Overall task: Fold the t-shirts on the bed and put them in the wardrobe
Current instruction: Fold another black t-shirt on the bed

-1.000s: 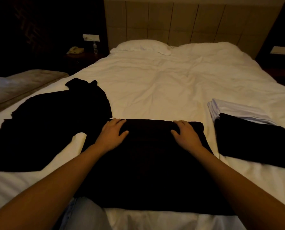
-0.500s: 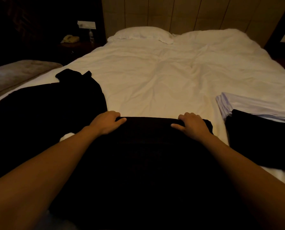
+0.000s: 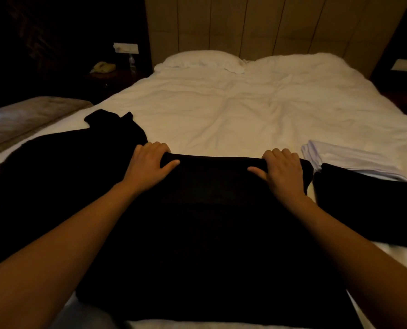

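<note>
T-shirt (image 3: 212, 233) spread on near middle of bed (image 3: 245, 119). Left hand (image 3: 148, 165) and right hand (image 3: 283, 169) on its far edge, one toward each end. Unfolded garment (image 3: 55, 181) just left of it. Folded stack (image 3: 368, 198) just right, overlapping a second folded pile (image 3: 345, 155) farther back. Pillow (image 3: 202, 59) at far end against headboard (image 3: 269, 27). Nightstand (image 3: 112, 74) far left.

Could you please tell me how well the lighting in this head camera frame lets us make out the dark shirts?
Head view: dim, warm light; the white bed reads clearly, but the black t-shirt gripped by the left hand and right hand is near featureless, its folds lost. The spread dark garment on the left blends in too. Wide-angle bending shows at the edges; the room corners fall to black.
</note>
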Demonstrator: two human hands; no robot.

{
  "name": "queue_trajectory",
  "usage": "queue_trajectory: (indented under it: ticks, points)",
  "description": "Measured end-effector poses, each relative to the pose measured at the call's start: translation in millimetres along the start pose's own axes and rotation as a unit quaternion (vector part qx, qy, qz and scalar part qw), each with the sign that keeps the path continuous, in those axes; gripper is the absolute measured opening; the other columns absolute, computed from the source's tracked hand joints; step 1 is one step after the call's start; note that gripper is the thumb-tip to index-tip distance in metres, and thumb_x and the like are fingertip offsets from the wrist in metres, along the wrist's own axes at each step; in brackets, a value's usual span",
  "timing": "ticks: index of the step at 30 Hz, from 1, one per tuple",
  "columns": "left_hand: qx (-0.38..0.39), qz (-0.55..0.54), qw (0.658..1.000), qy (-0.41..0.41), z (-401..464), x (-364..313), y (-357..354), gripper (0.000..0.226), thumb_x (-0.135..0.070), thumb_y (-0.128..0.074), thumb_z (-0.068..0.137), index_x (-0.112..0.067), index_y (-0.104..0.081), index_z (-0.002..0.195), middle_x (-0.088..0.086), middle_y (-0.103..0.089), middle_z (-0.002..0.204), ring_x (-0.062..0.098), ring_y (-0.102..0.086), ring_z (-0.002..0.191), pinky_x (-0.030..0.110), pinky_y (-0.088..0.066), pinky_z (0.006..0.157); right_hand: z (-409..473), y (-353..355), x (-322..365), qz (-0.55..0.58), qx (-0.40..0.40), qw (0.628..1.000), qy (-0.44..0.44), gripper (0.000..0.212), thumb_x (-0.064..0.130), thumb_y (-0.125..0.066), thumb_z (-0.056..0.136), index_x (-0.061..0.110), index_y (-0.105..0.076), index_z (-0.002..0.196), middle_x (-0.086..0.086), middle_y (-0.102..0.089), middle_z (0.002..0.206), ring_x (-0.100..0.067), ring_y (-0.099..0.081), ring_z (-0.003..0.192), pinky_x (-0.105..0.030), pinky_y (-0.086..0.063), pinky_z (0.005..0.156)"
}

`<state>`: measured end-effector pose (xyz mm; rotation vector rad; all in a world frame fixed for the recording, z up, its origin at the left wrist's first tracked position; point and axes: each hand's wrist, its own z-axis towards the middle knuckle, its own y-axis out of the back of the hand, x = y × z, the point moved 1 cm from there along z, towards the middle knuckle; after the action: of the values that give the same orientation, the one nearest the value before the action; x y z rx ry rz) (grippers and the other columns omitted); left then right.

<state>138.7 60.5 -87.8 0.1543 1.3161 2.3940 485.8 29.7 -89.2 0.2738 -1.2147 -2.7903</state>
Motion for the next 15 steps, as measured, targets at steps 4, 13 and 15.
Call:
queue_trajectory:
  ticks: [4, 13, 15]
  points:
    - [-0.06, 0.005, 0.998, -0.02, -18, -11, 28, 0.053, -0.062, -0.036, 0.089, -0.017, -0.063, 0.099, 0.001, -0.06, 0.092, 0.022, -0.053, 0.086, 0.036, -0.03, 0.078, -13, 25, 5, -0.004, -0.054, 0.998, -0.006, 0.055, 0.062, -0.042, 0.088, 0.011, -0.053, 0.074, -0.007, -0.05, 0.07, -0.029, -0.048, 0.066, -0.037, -0.03, 0.061]
    - [-0.117, 0.003, 0.993, -0.032, -90, -40, 64, 0.06, -0.064, -0.034, 0.094, -0.015, -0.068, 0.092, 0.001, -0.061, 0.085, 0.023, -0.053, 0.079, 0.034, -0.027, 0.072, -73, 81, 18, 0.045, -0.069, 0.997, -0.006, 0.048, 0.059, -0.044, 0.089, 0.013, -0.056, 0.078, -0.006, -0.052, 0.073, -0.029, -0.05, 0.069, -0.036, -0.024, 0.065]
    - [-0.111, -0.011, 0.993, -0.03, -111, -44, 70, 0.065, -0.066, -0.027, 0.096, -0.016, -0.068, 0.093, 0.001, -0.061, 0.085, 0.021, -0.052, 0.08, 0.033, -0.027, 0.072, -90, 91, 22, 0.058, -0.063, 0.996, -0.004, 0.046, 0.057, -0.044, 0.09, 0.014, -0.057, 0.078, -0.005, -0.052, 0.072, -0.028, -0.05, 0.068, -0.035, -0.023, 0.065]
